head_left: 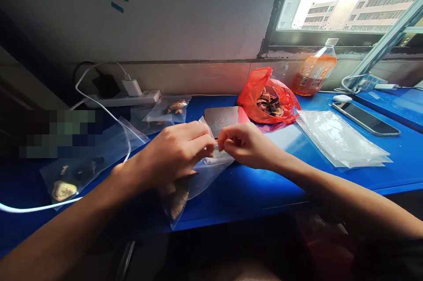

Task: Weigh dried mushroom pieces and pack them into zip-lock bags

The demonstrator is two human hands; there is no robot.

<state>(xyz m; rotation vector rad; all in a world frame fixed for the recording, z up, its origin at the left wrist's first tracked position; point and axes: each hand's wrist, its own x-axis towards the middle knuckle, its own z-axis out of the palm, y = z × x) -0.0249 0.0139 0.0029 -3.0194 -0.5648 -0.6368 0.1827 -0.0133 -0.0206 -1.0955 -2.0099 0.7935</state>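
Both hands meet over a clear zip-lock bag (205, 179) with brown dried slices (180, 199) at its lower end, near the table's front edge. My left hand (180, 151) is closed on the bag's upper edge, its fingertips bent down. My right hand (246, 145) pinches the same edge close beside it, thumb and finger together. Just behind the hands lies a flat silver plate (222, 119), perhaps a scale. A red plastic bag (256, 91) stands open behind it, holding dark dried slices (271, 104). The left hand hides part of the zip-lock bag.
Filled clear bags (109, 157) lie at the left, under a white cable (105, 107). More stand near the power strip (125, 97). At the right are a stack of flat clear bags (343, 140), a phone (366, 118) and an orange drink bottle (315, 72).
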